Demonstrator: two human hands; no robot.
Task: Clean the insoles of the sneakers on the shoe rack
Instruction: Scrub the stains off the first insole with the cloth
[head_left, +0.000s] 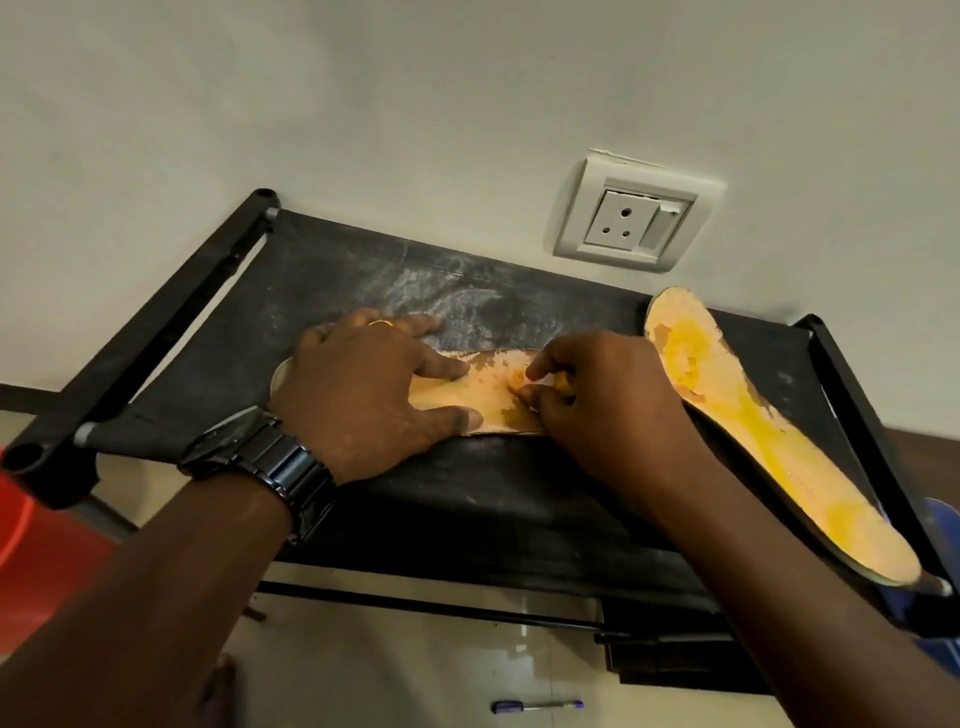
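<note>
An orange-yellow insole (493, 395) lies flat on the black fabric top shelf of the shoe rack (467, 493). My left hand (363, 395) presses it down with spread, straight fingers; a dark watch sits on that wrist. My right hand (597, 400) has curled fingers that pinch something small and yellowish against the insole's middle; what it is I cannot tell. A second worn insole (753, 431), yellow with a dark rim, lies along the shelf's right side, untouched.
White dust smears the shelf's far part (447, 296). A wall socket (634, 218) sits just above the rack. A red object (31, 530) is at the left edge, a blue one (940, 525) at the right. A pen (537, 705) lies on the tiled floor.
</note>
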